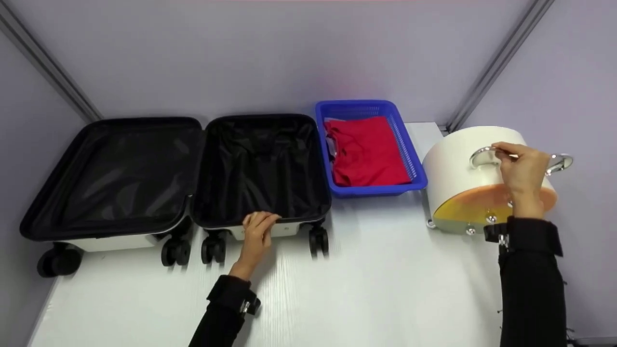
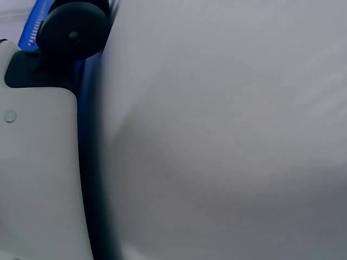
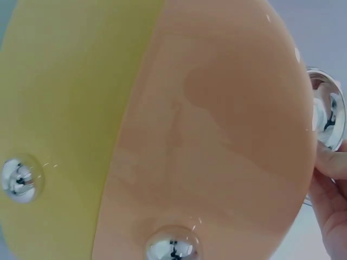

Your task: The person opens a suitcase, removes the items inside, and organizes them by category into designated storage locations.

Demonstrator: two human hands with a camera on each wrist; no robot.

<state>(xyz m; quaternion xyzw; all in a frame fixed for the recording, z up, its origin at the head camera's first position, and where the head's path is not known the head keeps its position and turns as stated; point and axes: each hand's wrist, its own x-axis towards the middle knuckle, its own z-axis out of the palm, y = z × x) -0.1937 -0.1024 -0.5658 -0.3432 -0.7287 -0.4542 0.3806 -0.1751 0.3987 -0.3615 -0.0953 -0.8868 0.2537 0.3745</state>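
In the head view an open suitcase (image 1: 260, 168) lies with its black-lined half beside the other half (image 1: 120, 178). My left hand (image 1: 255, 233) grips the near rim of the right-hand half, fingers bent over the edge. That hand does not show in the left wrist view, only the suitcase's pale shell (image 2: 38, 173) and a black wheel (image 2: 73, 32). At the right, my right hand (image 1: 525, 166) holds a curved chrome handle (image 1: 482, 156) on a cream, drum-shaped object (image 1: 453, 164). Its yellow and orange face (image 3: 217, 119) bears round silver knobs (image 3: 173, 249).
A blue plastic basket (image 1: 381, 193) with folded red cloth (image 1: 368, 154) in it stands between the suitcase and the drum-shaped object. Black wheels (image 1: 318, 241) jut from the suitcase's near side. Grey walls (image 1: 308, 58) enclose the white table (image 1: 376, 279) at the back and sides.
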